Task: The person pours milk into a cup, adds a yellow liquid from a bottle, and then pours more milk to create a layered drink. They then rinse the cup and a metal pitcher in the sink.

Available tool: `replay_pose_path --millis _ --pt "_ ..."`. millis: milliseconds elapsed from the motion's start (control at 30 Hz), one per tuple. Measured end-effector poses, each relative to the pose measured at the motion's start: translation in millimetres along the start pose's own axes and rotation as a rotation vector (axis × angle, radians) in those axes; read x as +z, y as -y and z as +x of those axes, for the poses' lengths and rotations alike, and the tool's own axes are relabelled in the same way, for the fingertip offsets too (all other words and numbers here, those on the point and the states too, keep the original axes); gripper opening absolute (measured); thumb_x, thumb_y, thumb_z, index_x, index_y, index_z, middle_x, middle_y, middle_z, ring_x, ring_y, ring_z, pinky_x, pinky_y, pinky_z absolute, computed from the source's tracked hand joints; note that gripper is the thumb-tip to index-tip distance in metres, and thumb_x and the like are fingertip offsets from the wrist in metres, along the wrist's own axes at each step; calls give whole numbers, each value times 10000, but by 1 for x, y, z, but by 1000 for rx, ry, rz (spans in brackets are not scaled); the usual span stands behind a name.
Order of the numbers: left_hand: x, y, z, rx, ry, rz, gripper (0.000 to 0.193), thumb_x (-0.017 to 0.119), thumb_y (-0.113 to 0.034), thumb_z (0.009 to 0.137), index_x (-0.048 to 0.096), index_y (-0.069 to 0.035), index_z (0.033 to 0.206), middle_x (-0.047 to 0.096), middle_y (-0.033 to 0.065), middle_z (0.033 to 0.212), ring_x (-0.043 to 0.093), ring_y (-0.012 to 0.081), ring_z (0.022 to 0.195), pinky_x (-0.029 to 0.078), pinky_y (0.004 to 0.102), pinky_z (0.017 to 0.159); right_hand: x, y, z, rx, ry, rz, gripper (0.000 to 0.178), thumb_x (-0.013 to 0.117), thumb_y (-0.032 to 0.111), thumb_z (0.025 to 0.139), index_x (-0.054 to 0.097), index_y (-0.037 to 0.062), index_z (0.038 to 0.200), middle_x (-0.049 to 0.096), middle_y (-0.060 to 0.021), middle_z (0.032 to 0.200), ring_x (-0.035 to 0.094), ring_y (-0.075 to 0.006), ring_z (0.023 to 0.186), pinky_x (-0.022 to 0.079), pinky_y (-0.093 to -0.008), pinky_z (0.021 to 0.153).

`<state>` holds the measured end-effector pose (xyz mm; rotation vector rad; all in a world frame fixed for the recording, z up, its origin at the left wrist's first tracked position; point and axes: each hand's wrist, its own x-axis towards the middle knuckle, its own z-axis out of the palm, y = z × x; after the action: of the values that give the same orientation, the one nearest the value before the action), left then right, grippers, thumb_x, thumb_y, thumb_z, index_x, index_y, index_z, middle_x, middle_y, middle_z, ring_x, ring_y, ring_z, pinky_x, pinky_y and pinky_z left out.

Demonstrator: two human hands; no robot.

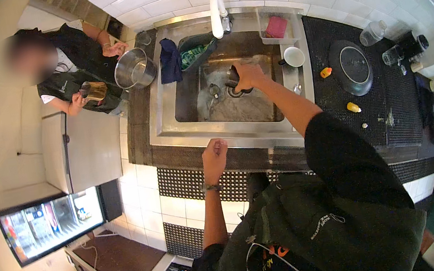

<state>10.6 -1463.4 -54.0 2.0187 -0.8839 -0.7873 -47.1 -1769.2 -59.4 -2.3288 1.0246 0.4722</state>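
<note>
My right hand (249,76) reaches down into the steel sink (183,134), its fingers closed round a dark, short cylinder-like thing (232,76) just above the drain (238,91). What that thing is, I cannot make out. A small metal piece (214,90) lies on the wet basin floor, left of the drain. My left hand (214,157) hovers by the sink's front edge with its fingers curled in, and nothing shows in it. Beyond the basin rises a white faucet (217,16). A dark blue cloth (170,60) drapes over the left rim, beside a green scrub cloth (196,55).
A white mug (293,57) and a clear bin with a red sponge (276,27) sit at the sink's right. On the black mat are a dark oval pan (353,67) and small yellow bottles (354,107). At left, a person holds a metal pitcher (94,90) beside a steel pot (135,69).
</note>
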Motion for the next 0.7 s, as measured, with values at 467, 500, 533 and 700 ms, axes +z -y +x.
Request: replay_pose_path --millis 467,500,533,700 --pt "102 43 -135 -255 -2 -113 272 643 -232 900 577 -30 1070 602 62 942 590 121 802 495 255 654 75 -168 -236 -135 -799 663 808 862 158 594 452 101 1287 489 -122 1224 444 -314 1189 383 -422 1005" --pt "113 37 -136 -214 18 -66 307 661 -245 889 572 -41 1100 597 67 997 586 125 822 504 254 661 87 -183 -243 -62 -825 711 812 863 158 591 452 100 1289 493 -122 1221 447 -314 1183 387 -426 999" --pt "123 32 -136 -148 57 19 313 663 -239 886 568 -41 1110 584 76 1025 584 138 841 507 264 678 96 -196 -250 8 -848 758 816 864 158 589 451 100 1290 497 -122 1219 450 -315 1177 390 -429 993" --pt "150 -17 -123 39 102 152 318 658 -174 862 545 -23 1118 527 138 1094 560 263 981 488 360 814 114 -236 -256 61 -979 572 831 860 177 613 421 55 1308 499 -157 1216 429 -348 1179 379 -442 994"
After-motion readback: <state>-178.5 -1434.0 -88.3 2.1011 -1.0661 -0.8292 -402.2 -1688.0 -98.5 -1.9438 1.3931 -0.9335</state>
